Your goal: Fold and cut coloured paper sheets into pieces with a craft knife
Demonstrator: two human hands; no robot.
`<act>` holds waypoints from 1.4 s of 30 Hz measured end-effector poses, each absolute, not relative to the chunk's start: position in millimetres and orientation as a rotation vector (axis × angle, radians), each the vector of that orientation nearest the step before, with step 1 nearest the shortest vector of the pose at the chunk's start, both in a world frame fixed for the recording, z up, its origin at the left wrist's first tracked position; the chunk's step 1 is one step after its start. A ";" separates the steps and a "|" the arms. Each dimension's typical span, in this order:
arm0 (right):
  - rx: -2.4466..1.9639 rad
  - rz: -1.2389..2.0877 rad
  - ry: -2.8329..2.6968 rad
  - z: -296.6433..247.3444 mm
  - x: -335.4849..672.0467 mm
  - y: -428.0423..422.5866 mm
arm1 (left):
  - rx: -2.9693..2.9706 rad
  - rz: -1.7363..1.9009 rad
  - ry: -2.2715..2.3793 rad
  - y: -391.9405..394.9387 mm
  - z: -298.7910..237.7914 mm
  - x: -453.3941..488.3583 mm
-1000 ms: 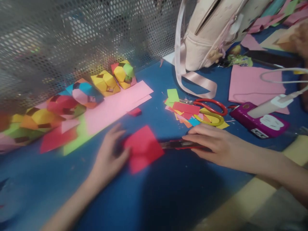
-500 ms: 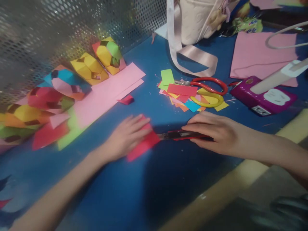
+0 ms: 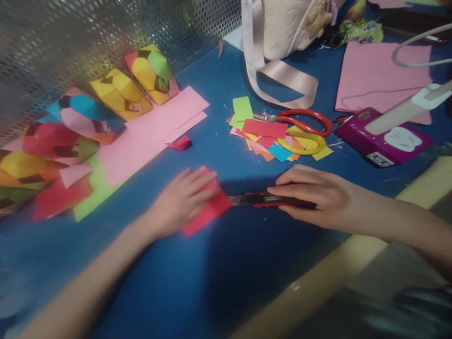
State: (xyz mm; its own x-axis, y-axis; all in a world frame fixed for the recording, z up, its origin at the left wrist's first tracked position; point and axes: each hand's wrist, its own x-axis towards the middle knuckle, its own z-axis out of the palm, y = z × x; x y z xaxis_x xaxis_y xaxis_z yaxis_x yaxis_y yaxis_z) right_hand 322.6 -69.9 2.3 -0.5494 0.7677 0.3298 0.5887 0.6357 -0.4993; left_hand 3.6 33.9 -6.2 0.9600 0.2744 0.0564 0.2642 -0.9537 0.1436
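My left hand (image 3: 180,200) lies flat, fingers stretched out, pressing a folded red paper (image 3: 208,213) onto the blue table (image 3: 219,278). Just to its right my right hand (image 3: 312,193) rests with its fingers closed over a red and black utility knife (image 3: 268,199), whose blade end points at the red paper's edge. Most of the paper is hidden under my left hand.
Folded paper shapes (image 3: 116,94) in several colours line a perforated metal screen (image 3: 88,42) at the left, beside pink paper strips (image 3: 151,132). Red and yellow scissors (image 3: 303,134) lie on coloured scraps. A beige bag (image 3: 282,28), pink sheet (image 3: 377,80) and magenta device (image 3: 384,139) stand at the right.
My left hand slid right onto the red paper, which was folded from an open square into a narrower piece. The right hand stayed on the knife. The view tilted downward.
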 end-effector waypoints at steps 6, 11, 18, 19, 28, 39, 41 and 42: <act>-1.075 0.387 -2.305 -0.2 320.7 -76.8 | 2.980 0.114 0.398 33.0 -2.7 4.6; -1.111 0.343 -2.320 3.1 316.0 -84.6 | 2.983 0.128 0.375 34.2 -7.0 3.8; -1.174 0.358 -2.274 4.3 310.5 -97.8 | 2.984 0.050 0.438 33.7 -5.7 3.0; -1.184 0.355 -2.278 3.8 310.0 -99.7 | 2.986 0.048 0.438 33.4 -5.2 3.3; -1.271 0.395 -2.246 1.0 302.7 -117.2 | 2.958 0.048 0.456 33.4 -4.3 4.6; -1.309 0.385 -2.250 4.1 297.8 -121.3 | 2.919 0.069 0.476 33.2 -4.1 5.4; -1.301 0.390 -2.251 3.9 297.4 -120.7 | 2.927 0.068 0.476 32.8 -4.0 5.7; -1.295 0.388 -2.248 3.9 297.1 -120.6 | 2.934 0.072 0.473 32.6 -4.0 5.9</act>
State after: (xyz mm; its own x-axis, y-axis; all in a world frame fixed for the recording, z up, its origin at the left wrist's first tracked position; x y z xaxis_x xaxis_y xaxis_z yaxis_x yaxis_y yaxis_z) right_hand 297.1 -120.6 3.9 -0.4132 0.8639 0.2879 0.7175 0.5036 -0.4813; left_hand 5.9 32.6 -4.0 0.9485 0.3161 0.0210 0.3080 -0.9355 0.1730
